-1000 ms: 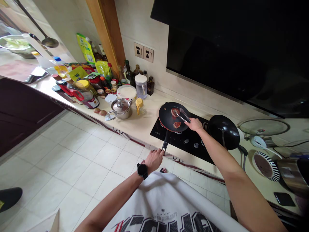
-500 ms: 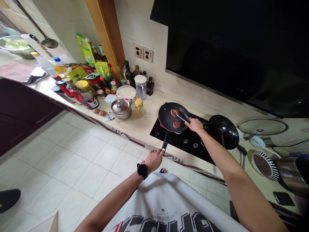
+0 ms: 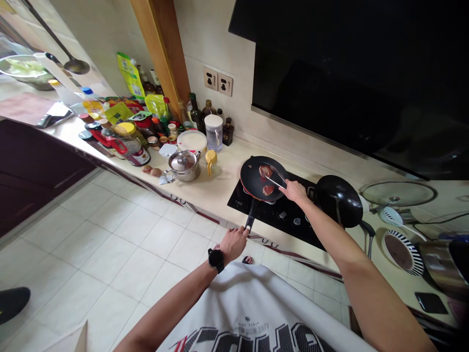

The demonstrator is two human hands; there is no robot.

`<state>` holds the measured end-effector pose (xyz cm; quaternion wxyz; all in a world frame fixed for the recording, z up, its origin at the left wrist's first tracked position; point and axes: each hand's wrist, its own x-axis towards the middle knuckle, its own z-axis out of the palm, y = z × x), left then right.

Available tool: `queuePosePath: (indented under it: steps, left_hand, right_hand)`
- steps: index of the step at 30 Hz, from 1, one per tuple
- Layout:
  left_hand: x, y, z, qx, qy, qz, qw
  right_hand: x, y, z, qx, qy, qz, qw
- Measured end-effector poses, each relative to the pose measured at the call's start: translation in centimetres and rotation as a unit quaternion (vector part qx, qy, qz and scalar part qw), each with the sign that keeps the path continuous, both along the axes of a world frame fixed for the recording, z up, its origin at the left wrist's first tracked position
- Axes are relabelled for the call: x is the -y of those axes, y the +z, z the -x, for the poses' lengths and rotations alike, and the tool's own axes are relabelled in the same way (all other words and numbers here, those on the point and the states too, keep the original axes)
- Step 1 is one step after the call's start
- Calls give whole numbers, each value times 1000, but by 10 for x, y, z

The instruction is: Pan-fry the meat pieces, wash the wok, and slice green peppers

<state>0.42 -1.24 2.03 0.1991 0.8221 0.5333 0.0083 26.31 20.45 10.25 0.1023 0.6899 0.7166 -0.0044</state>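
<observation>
A dark frying pan (image 3: pixel 252 176) rests on the left part of the black cooktop (image 3: pixel 278 213). My left hand (image 3: pixel 234 243), with a watch on the wrist, is closed around the end of the pan's handle (image 3: pixel 251 214). Metal tongs (image 3: pixel 273 181) are gripped in my right hand (image 3: pixel 295 190), their two arms spread over the pan. One browned piece of meat (image 3: pixel 266 170) lies toward the back of the pan, by the tong tips. A smaller piece of meat (image 3: pixel 267 189) lies nearer the front. Whether the tips touch meat I cannot tell.
Right of the pan sits a black wok (image 3: pixel 339 200), with a glass lid (image 3: pixel 398 192) beyond. A lidded steel pot (image 3: pixel 183 166), a yellow-topped jar (image 3: pixel 211 162) and a water pitcher (image 3: pixel 214 132) stand left. The dark range hood (image 3: pixel 351 88) hangs over the stove.
My right hand and the tongs have shifted slightly left, and the tong arms look wider apart. My left hand stays on the handle.
</observation>
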Motion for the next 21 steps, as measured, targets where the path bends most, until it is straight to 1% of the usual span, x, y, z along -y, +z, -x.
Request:
queuePosePath:
  steps: [5,8,12,14,16,19,21]
  left_hand:
    - [0,-3,1,7,2,1,1000]
    - [1,-5,1,8,3,-3,1000]
    - [1,-6,1,6,3,-8,1000]
    - [1,-6,1,6,3,-7,1000]
    - [1,-4,1,4,4,1,1000]
    - [1,-2,2,3,0,9,1000]
    - [0,0,2,2,-4,7,1000]
  right_hand:
    - [-3,0,-7,11,-14,-3,1000]
    - [-4,5,-17,11,-26,-5,1000]
    - [-6,13,-34,-11,-37,-28,999]
    - [-4,17,-43,-43,-40,-40,997]
    - [1,19,-51,-100,-50,-38,993]
    - [14,18,-60,-215,-77,-11,973]
    - [26,16,-63,-272,-91,-1,958]
